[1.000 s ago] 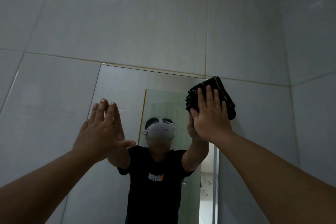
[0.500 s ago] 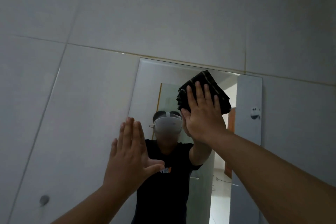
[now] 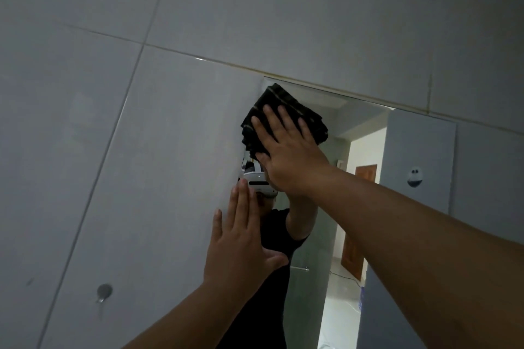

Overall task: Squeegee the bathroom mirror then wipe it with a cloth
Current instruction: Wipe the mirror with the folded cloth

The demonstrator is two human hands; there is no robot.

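Right hand: the right hand is lying flat with its fingers spread, pressing the cloth against the glass; it is not gripping anything.
Left hand: the left hand is wide open and flat, fingers together, thumb out to the side, holding nothing; it is resting at the left edge of the mirror, below the other hand.
Cloth: it is dark, folded into a thick pad with thin light stripes, and is sitting in the mirror's top left corner.
Mirror: it is hanging on the grey tiled wall and is showing a person in a black shirt, a bright doorway and a brown door.
Wall: a small round metal peg is sticking out low on the left.
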